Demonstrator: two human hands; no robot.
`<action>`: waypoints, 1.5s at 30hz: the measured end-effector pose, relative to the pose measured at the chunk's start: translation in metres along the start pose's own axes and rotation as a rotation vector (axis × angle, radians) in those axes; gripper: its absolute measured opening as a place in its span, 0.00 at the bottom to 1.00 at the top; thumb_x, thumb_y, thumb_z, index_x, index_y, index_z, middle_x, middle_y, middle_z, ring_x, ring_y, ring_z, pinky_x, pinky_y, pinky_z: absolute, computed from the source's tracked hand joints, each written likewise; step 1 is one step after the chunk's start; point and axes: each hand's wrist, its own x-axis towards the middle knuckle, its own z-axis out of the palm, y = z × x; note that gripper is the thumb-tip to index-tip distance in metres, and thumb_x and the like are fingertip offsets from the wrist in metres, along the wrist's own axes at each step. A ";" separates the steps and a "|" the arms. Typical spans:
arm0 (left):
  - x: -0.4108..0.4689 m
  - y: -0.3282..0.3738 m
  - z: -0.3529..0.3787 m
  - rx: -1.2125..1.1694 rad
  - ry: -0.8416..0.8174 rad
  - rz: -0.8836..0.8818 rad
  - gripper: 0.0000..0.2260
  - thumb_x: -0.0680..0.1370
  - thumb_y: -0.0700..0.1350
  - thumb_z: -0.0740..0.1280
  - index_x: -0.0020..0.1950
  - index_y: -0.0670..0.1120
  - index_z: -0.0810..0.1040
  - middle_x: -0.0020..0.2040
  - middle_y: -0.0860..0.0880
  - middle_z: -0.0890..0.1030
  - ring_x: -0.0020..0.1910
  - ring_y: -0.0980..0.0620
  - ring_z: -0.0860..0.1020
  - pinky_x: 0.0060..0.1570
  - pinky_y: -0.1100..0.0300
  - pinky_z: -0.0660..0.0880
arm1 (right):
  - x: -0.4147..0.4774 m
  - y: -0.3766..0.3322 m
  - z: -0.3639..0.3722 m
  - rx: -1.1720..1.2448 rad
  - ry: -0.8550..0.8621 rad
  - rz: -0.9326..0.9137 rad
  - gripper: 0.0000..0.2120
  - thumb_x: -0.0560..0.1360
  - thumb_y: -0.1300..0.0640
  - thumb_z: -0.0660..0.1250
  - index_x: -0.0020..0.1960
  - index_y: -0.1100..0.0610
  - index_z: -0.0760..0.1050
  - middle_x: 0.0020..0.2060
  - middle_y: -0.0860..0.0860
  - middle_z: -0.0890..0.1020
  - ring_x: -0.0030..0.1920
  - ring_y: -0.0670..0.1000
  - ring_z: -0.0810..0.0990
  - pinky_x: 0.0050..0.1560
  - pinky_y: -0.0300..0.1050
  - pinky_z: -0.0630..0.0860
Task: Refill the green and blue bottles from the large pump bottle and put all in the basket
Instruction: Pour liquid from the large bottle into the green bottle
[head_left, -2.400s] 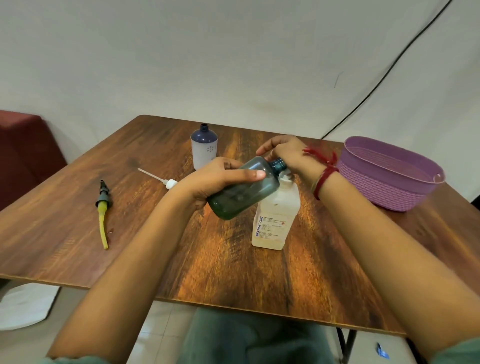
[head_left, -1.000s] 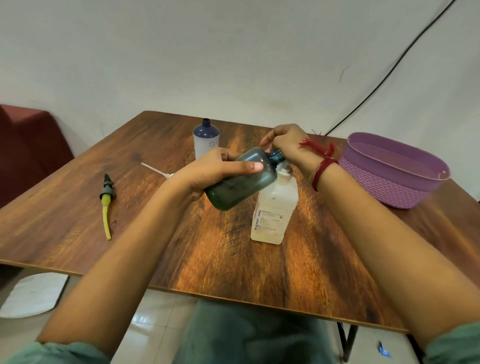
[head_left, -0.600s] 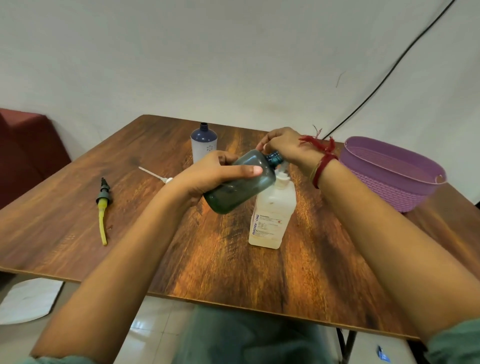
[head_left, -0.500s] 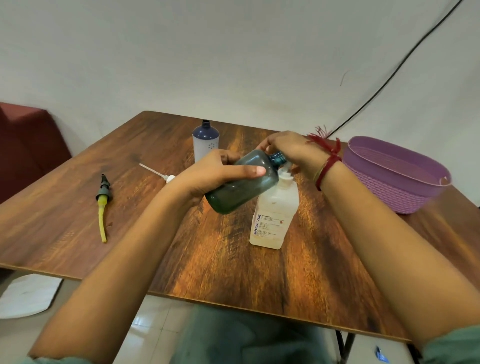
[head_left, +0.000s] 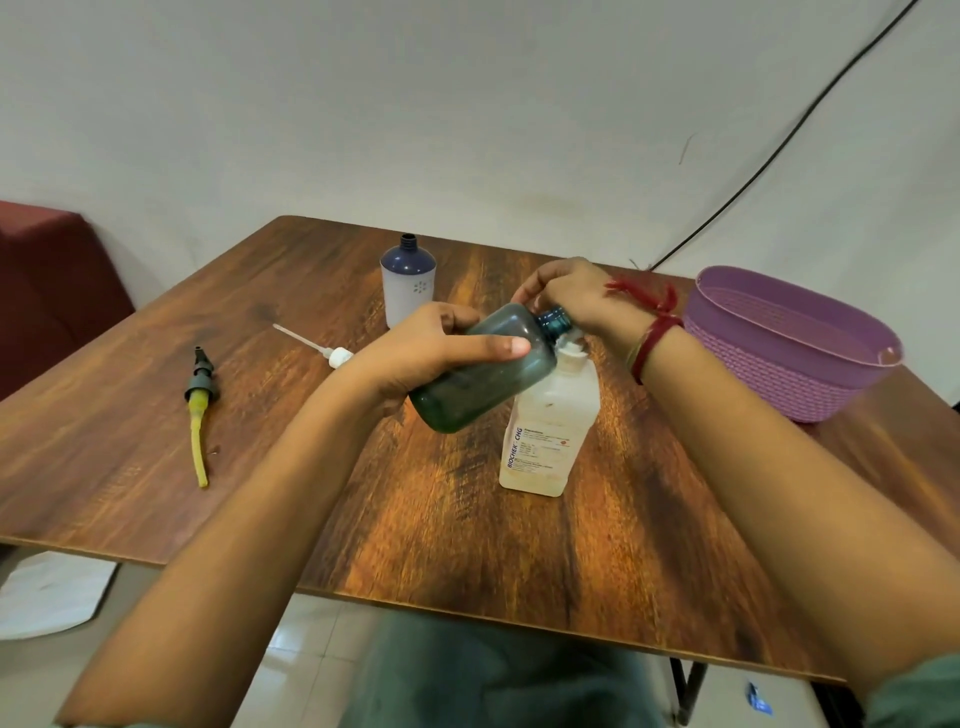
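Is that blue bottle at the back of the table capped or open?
Open. The blue bottle stands upright with its threaded neck bare; a white pump lies apart, to its left.

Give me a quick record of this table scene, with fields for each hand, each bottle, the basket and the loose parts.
left hand: grips green bottle, tilted, neck by the pump head
right hand: curled over the large pump bottle head
large pump bottle: upright on table
blue bottle: upright, uncapped, far side
basket: far right, no bottle seen inside
loose parts: white pump, yellow-tubed pump, lying left
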 end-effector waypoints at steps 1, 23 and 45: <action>0.000 0.001 0.000 -0.005 0.006 -0.001 0.31 0.60 0.61 0.72 0.53 0.39 0.79 0.49 0.40 0.82 0.44 0.47 0.81 0.47 0.55 0.77 | 0.000 -0.003 -0.002 -0.035 0.013 -0.020 0.15 0.78 0.66 0.58 0.36 0.55 0.76 0.37 0.48 0.77 0.39 0.49 0.76 0.33 0.39 0.72; -0.002 0.006 0.004 -0.037 0.016 0.007 0.30 0.59 0.60 0.72 0.52 0.41 0.80 0.48 0.40 0.83 0.43 0.47 0.81 0.45 0.56 0.77 | -0.001 -0.010 -0.007 -0.022 -0.037 -0.028 0.11 0.79 0.68 0.57 0.46 0.61 0.77 0.37 0.48 0.75 0.37 0.45 0.73 0.33 0.33 0.71; -0.005 0.009 0.006 0.025 0.023 -0.010 0.35 0.59 0.62 0.72 0.56 0.37 0.78 0.50 0.39 0.82 0.46 0.43 0.82 0.53 0.46 0.77 | -0.001 -0.004 -0.008 -0.020 -0.028 -0.015 0.12 0.78 0.67 0.57 0.44 0.60 0.78 0.40 0.49 0.77 0.41 0.48 0.75 0.34 0.37 0.70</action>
